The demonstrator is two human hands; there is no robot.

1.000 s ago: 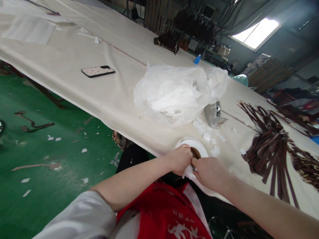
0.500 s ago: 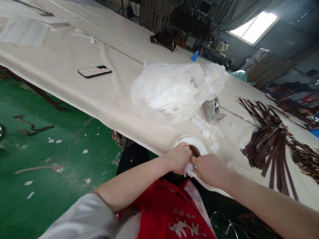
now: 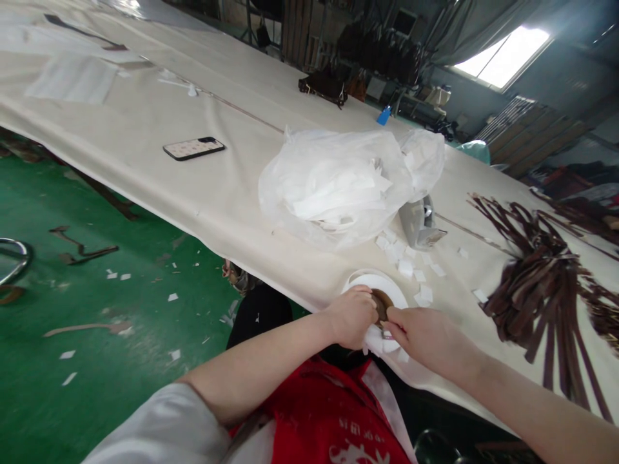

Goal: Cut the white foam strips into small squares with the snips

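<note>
Evidently both hands were at the white roll, which lay near the front edge of the cloth-covered surface (image 3: 242, 180), right before the person's red apron (image 3: 329, 406). The left hand (image 3: 355, 317) was bent over the near left side of the white roll (image 3: 399, 298), its fingers curled inward at the brown core (image 3: 382, 301). The right hand (image 3: 425, 335) came in from the other side, thumb and forefinger drawn narrow at the core's near right edge; whether either hand gripped anything there could not be told, since the fingers hid it. Small white material hung just below them, partly covered. Beyond the roll sat a large, see-through plastic bag (image 3: 300, 158), bulging, with many white pieces (image 3: 324, 200) visible through its thin film, some of them long and flat. Just beside the bag's right end stood a small grey container (image 3: 412, 222); something shiny showed at its opening, too small to make out. White scraps (image 3: 405, 267) were scattered between that container and the roll. Farther right lay a bundle of dark brown straps (image 3: 532, 283), and well to the left of the bag, a phone (image 3: 193, 149) in a patterned case.
</note>
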